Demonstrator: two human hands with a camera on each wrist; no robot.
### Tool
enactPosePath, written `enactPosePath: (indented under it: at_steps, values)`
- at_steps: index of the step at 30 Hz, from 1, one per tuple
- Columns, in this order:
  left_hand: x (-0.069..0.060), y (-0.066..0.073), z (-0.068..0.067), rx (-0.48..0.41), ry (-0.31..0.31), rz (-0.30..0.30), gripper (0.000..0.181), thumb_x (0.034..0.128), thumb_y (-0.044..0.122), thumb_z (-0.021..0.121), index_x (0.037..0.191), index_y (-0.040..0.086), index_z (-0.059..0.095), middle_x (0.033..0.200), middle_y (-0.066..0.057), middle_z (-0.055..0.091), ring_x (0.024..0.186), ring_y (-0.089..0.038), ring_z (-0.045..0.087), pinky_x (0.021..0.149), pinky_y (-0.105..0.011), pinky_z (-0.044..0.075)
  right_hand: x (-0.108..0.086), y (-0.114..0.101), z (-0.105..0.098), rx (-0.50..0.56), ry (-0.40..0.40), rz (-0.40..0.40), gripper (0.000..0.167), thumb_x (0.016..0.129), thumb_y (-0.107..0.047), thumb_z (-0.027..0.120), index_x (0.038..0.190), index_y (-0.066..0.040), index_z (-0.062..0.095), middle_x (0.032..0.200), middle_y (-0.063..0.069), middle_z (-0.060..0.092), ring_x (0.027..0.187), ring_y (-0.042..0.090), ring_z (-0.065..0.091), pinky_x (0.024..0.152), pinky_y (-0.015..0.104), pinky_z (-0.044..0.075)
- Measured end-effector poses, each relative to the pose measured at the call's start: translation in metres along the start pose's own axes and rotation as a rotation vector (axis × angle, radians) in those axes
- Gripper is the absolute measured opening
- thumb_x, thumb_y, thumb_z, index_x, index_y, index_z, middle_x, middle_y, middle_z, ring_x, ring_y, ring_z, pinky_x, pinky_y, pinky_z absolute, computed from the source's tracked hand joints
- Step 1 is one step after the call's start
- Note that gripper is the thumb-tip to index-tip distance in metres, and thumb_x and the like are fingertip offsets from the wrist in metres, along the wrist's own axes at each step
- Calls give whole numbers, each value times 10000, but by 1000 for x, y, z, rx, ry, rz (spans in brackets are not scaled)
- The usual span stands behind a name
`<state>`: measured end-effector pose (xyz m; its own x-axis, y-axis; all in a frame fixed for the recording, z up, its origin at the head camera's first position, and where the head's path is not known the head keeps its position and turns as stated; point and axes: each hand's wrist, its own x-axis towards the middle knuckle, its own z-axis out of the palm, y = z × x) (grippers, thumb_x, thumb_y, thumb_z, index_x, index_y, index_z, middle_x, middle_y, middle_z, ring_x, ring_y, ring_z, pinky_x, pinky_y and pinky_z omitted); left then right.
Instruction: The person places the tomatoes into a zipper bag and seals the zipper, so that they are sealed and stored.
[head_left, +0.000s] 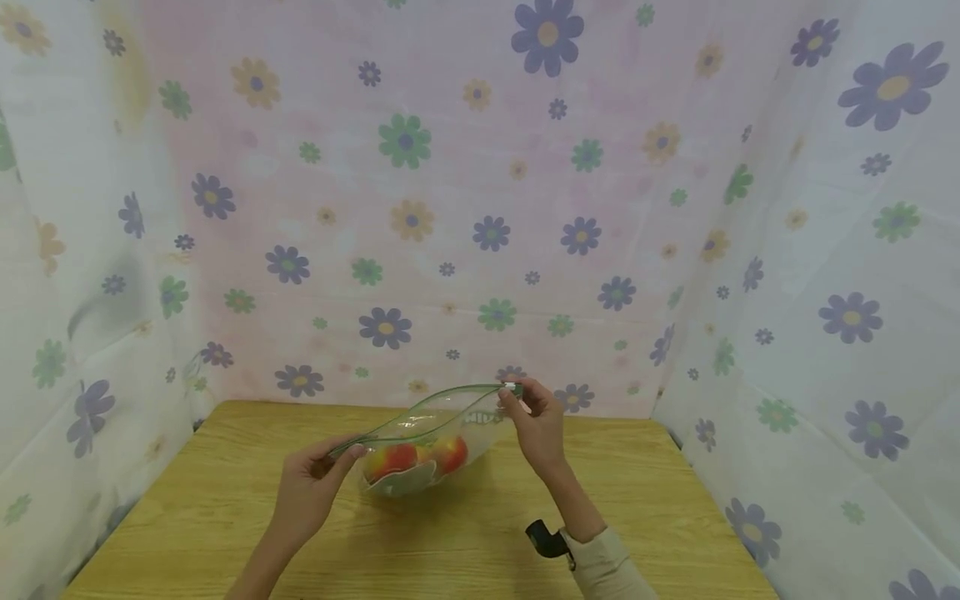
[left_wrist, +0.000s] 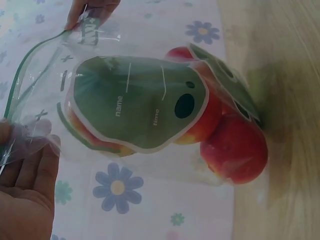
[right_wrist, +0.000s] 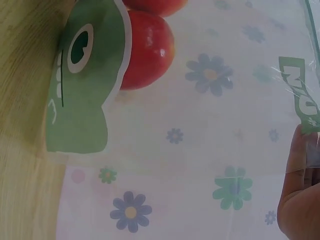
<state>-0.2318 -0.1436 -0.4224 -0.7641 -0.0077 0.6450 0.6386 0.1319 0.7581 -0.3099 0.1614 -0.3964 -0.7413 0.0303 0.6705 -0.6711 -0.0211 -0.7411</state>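
Between both hands hangs a clear zip bag (head_left: 405, 481) with green-edged rims and a green printed label. My left hand (head_left: 311, 483) pinches the left end of its top edge between thumb and fingers. At the opposite end, my right hand (head_left: 540, 425) grips the corner near a small white slider (head_left: 512, 387). The two green rims bow apart between the hands. Several red and yellow apples (head_left: 452, 454) lie in the bottom of the bag; the left wrist view shows one red apple (left_wrist: 235, 150) beside the label, which partly covers the others.
A wooden table (head_left: 630, 500) lies beneath the bag. Flower-patterned cloth (head_left: 450, 192) surrounds it at the back and both sides. A black wrist-worn piece (head_left: 547, 540) sticks out beside the right sleeve.
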Motion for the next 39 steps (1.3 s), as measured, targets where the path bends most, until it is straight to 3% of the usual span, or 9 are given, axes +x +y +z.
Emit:
enactPosePath:
  at_steps: [1,4,9,11,14,17,21,28,39]
  values:
    - [3,0,-1,-11,13,-10,168,954,-90,621,1089,-89,721,813,65,738,398,-64,271,324,-237,259,1,-1,-1,4,-8,-4,165,974,19,642,1089,137,650,890,-2,676,772,72,671,700,243,610]
    - [12,-1,-2,-3,52,-10,160,961,-72,626,1072,-60,741,705,104,685,387,-128,247,326,-285,235,4,-3,-2,1,-25,-21,175,980,13,635,1105,136,638,832,16,669,747,82,672,694,263,616]
    - [32,-1,-2,-19,72,48,168,977,-61,612,1074,-30,746,803,125,752,399,-55,309,331,-274,196,12,-4,-6,-25,-21,-74,160,971,43,634,1113,116,650,770,91,673,694,94,672,650,261,610]
    - [40,0,-3,-29,68,68,170,980,-62,606,1081,-31,739,905,102,780,471,-16,490,355,-250,281,15,-5,-7,-38,-18,-95,155,967,57,632,1109,113,656,763,102,681,685,97,674,636,260,606]
    - [52,0,-4,-33,64,89,160,984,-61,601,1083,-52,727,885,92,779,681,-38,703,463,-166,402,19,-7,-8,-46,-20,-115,151,965,61,632,1103,114,660,763,54,692,678,90,677,630,253,605]
    - [62,-3,-7,-55,66,121,158,984,-63,602,1098,-108,701,876,114,770,767,-68,744,693,-130,545,22,-11,-8,-31,-26,-116,149,965,35,648,1098,89,685,799,-7,702,693,82,683,646,259,613]
    - [73,-2,-12,-135,102,152,167,985,-67,597,1084,-186,662,874,117,764,734,-54,731,756,-219,603,25,-15,-8,-9,-43,-94,165,971,23,645,1112,92,700,832,-31,723,711,79,692,665,268,620]
    - [80,-3,-10,-280,191,137,165,998,-37,596,1034,-176,679,832,48,765,698,-79,720,652,-234,605,24,-20,-5,16,-89,-76,232,1012,-12,598,1176,139,665,872,-50,733,737,68,692,664,255,617]
    - [78,-6,-19,-327,146,47,235,1063,65,516,1119,-68,702,868,44,770,730,-90,730,663,-247,608,23,-21,-7,83,-55,-98,220,968,44,640,1128,193,664,880,116,770,654,84,691,608,249,608]
